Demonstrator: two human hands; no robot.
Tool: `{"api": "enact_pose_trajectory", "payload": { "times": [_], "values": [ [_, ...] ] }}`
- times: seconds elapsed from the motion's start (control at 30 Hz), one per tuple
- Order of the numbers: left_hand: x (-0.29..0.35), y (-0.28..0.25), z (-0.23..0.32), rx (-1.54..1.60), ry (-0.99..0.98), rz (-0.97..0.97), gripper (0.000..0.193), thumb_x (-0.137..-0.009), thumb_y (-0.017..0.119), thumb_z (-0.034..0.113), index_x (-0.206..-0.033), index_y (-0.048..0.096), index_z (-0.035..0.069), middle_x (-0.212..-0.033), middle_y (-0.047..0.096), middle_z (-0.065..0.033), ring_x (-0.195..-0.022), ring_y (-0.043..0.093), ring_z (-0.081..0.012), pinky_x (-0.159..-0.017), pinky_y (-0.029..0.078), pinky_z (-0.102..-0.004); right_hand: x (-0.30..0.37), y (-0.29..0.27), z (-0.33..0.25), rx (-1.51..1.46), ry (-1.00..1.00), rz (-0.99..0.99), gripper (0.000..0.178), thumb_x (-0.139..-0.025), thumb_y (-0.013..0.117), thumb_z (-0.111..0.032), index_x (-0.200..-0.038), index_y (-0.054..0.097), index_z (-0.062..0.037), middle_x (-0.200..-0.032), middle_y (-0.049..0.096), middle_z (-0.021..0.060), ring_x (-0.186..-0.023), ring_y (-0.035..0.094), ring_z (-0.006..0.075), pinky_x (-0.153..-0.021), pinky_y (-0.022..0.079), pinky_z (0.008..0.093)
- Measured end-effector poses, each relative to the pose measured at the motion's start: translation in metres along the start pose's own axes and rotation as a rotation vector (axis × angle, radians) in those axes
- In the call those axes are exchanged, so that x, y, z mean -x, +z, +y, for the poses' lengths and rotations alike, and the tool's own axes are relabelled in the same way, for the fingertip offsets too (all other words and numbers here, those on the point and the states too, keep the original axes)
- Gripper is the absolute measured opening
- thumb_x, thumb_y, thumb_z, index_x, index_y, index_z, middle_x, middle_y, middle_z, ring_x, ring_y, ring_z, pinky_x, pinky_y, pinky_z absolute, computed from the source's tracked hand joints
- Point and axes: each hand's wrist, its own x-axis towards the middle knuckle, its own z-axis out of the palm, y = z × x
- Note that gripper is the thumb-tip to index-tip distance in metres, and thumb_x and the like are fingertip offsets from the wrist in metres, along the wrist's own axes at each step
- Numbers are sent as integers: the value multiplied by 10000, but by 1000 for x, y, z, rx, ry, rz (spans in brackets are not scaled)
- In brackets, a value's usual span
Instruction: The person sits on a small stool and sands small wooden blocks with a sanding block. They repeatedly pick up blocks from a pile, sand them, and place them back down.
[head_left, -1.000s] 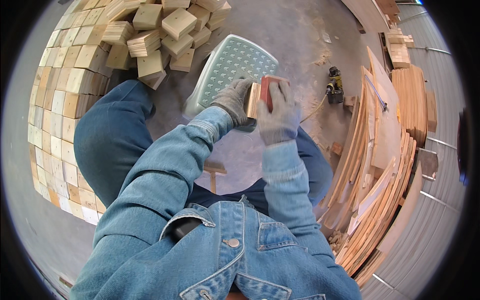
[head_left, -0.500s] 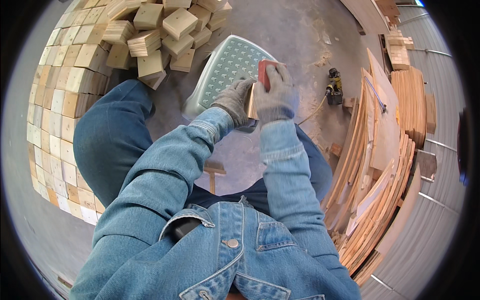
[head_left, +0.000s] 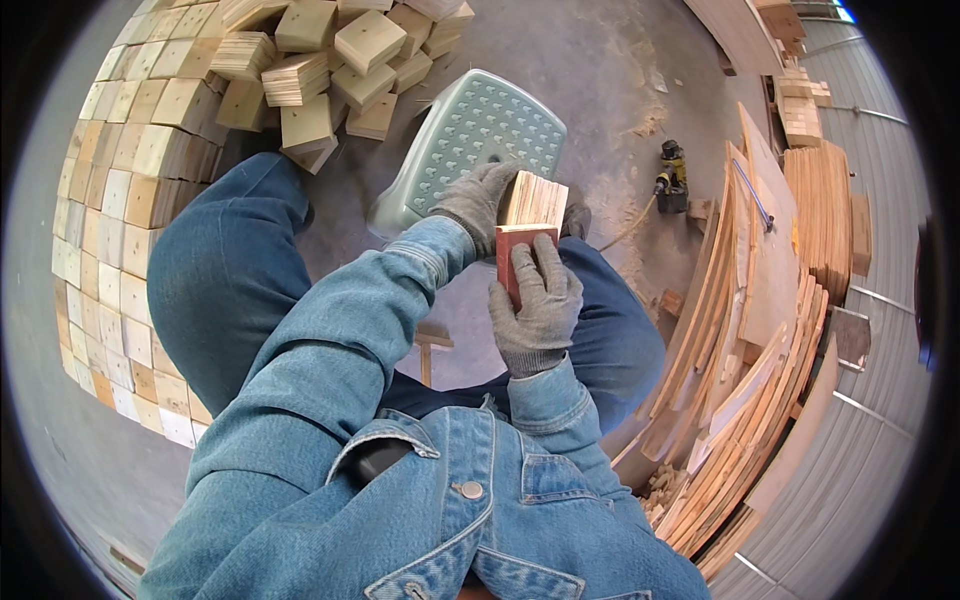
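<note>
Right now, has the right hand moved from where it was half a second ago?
Yes: the right hand, holding the red block, has moved toward the person's body, farther from the pale green stool.

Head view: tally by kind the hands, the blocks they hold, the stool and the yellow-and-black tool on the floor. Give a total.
Hands: 2 (left hand, right hand)
Held wooden block: 1
Held reddish block: 1
Pale green stool: 1
Yellow-and-black tool: 1
Total: 6
</note>
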Motion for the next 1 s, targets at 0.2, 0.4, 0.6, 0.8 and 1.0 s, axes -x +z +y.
{"api": "enact_pose_trajectory", "payload": {
  "times": [0.2, 0.4, 0.6, 0.8, 1.0],
  "values": [
    [-9, 9, -24, -16, 70, 19, 1091, -685, 944, 467, -1583, 417, 143, -1538, 505, -181, -1460, 486, -363, -1261, 380, -407, -95, 27, 13, -55, 47, 6, 530, -822, 787, -273, -1334, 713, -157, -1468, 626, 81, -1147, 645, 446, -964, 533, 536],
    [0, -1, 3, 9, 29, 42, 1127, -612, 921, 424, -1585, 414, 164, -1484, 547, -159, -1410, 539, -354, -1247, 423, -418, -150, 45, 38, 153, 202, 24, 516, -862, 745, -335, -1360, 680, -215, -1498, 609, 34, -1160, 684, 379, -928, 565, 529],
    [-1, -3, -3, 20, 44, 19, 1064, -675, 939, 485, -1550, 455, 124, -1500, 539, -195, -1421, 521, -392, -1230, 416, -449, -59, 11, 15, 4, -21, 18, 592, -815, 805, -256, -1364, 682, -74, -1456, 623, 172, -1168, 655, 400, -985, 519, 531],
    [-2, 7, -10, 37, 72, 114, 1057, -636, 967, 464, -1521, 489, 139, -1469, 564, -201, -1379, 560, -400, -1193, 455, -452, 7, -1, 6, -32, -39, 13, 575, -783, 835, -222, -1325, 728, -60, -1439, 634, 207, -1135, 629, 416, -999, 512, 535],
    [-1, 3, -3, 8, -3, 45, 1227, -566, 988, 516, -1587, 419, 142, -1524, 518, -207, -1429, 520, -391, -1230, 420, -444, -85, 25, 38, 36, 13, 113, 488, -782, 799, -200, -1256, 733, -107, -1394, 648, 126, -1149, 652, 422, -1015, 530, 525]
  ]
}}
